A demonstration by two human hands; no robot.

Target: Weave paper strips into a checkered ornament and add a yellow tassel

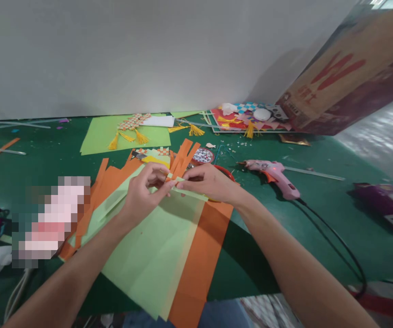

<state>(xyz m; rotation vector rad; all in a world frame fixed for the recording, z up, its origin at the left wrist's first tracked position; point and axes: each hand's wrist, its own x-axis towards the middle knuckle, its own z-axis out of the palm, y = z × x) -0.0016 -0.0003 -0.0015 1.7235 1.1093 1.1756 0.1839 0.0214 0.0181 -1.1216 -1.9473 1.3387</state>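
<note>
Between my two hands is a small weave of orange and light green paper strips (181,161), its loose orange ends pointing up and away. My left hand (147,184) pinches the woven part from the left. From the right, my right hand (205,182) grips it with thumb and fingers, and a pale green strip sticks out below that hand. Under both hands lie light green paper sheets (148,255) over orange sheets (199,255). Cut orange strips (92,207) lie along the left side of the pile.
A pink glue gun (273,173) with a black cord lies on the green table (305,218) at right. Behind are woven pieces with yellow tassels (140,137), a round tub of small bits (203,155) and a brown paper bag (346,77). A blurred-out object (53,223) lies left.
</note>
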